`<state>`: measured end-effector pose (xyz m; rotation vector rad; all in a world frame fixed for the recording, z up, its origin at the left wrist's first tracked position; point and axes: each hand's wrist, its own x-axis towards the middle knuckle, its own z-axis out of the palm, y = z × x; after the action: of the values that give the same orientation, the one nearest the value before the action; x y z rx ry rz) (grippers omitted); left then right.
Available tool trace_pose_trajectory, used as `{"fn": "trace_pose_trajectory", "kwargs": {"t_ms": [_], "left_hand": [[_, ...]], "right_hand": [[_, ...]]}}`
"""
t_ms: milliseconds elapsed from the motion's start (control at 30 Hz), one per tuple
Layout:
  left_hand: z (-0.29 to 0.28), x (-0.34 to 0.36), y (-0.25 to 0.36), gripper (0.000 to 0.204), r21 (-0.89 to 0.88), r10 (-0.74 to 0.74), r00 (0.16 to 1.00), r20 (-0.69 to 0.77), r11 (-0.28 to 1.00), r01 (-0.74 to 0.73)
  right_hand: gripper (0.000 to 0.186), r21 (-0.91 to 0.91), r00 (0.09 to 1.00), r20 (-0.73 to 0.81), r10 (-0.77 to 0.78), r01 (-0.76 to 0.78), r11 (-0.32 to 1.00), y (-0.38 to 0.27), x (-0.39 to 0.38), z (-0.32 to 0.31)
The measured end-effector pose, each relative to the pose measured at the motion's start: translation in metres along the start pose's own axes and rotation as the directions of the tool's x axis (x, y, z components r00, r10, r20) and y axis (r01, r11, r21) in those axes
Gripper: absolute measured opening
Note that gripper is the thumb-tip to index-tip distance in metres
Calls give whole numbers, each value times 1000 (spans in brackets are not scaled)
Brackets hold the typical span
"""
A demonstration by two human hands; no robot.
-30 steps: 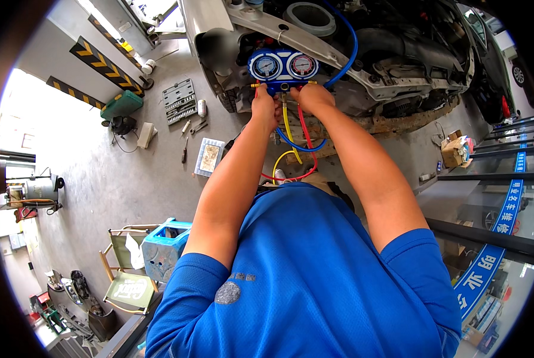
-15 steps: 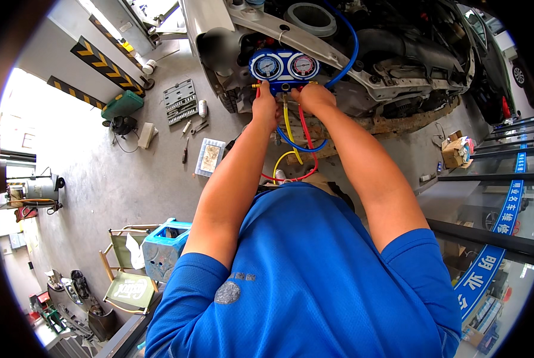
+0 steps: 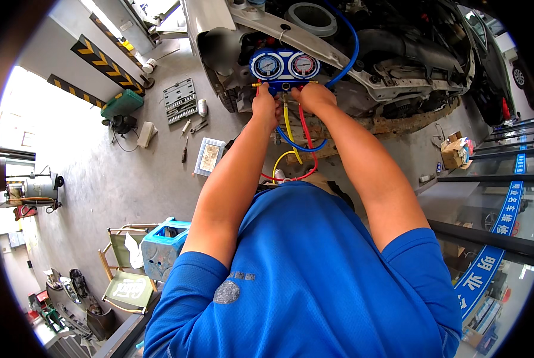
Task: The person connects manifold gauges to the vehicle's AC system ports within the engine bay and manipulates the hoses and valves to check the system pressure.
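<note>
A blue manifold gauge set (image 3: 286,70) with two round dials stands upright against the opened front of a car (image 3: 323,52). My left hand (image 3: 265,106) is closed at its lower left end, by a red knob. At the lower right end, my right hand (image 3: 313,97) is closed on the gauge set too, its fingertips partly hidden. Between my hands a yellow hose (image 3: 288,119) hangs from the manifold. Beside it hang a red hose (image 3: 306,126) and a looped blue hose (image 3: 303,147). Another stretch of blue hose rises over the engine bay at the right.
On the floor to the left lie an open socket set case (image 3: 180,101), a spray can (image 3: 202,108), a screwdriver (image 3: 184,150) and a clear plastic box (image 3: 210,157). Nearer stand a blue stool (image 3: 164,250) and a folding chair (image 3: 128,289). Glass panels (image 3: 488,206) line the right.
The fingers of my left hand have shifted very slightly at the gauge set's left end. My right hand and the gauge set look the same.
</note>
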<state>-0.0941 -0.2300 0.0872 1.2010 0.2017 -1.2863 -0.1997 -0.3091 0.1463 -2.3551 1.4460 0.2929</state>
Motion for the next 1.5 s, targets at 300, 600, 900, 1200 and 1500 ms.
{"fn": "trace_pose_trajectory", "kwargs": {"t_ms": [300, 600, 900, 1200, 1500], "left_hand": [[0, -5, 3, 52, 67, 9, 999, -48, 998, -6], [1, -5, 2, 46, 119, 80, 993, -82, 990, -70], [-1, -2, 2, 44, 101, 40, 998, -47, 994, -35], [-1, -4, 3, 44, 102, 40, 999, -35, 994, -36], [-1, -4, 3, 44, 88, 53, 998, -44, 995, -49]], "right_hand": [[48, -21, 1000, 11, 4, -4, 1000, 0, 1, 0], [54, -32, 1000, 12, -18, 18, 999, -1, 0, -1], [49, -26, 1000, -20, -18, 18, 999, 2, 2, 2], [50, -17, 1000, -10, -11, 11, 1000, -3, -5, -3], [50, -78, 1000, -10, -27, 26, 997, -5, -5, -5]]}}
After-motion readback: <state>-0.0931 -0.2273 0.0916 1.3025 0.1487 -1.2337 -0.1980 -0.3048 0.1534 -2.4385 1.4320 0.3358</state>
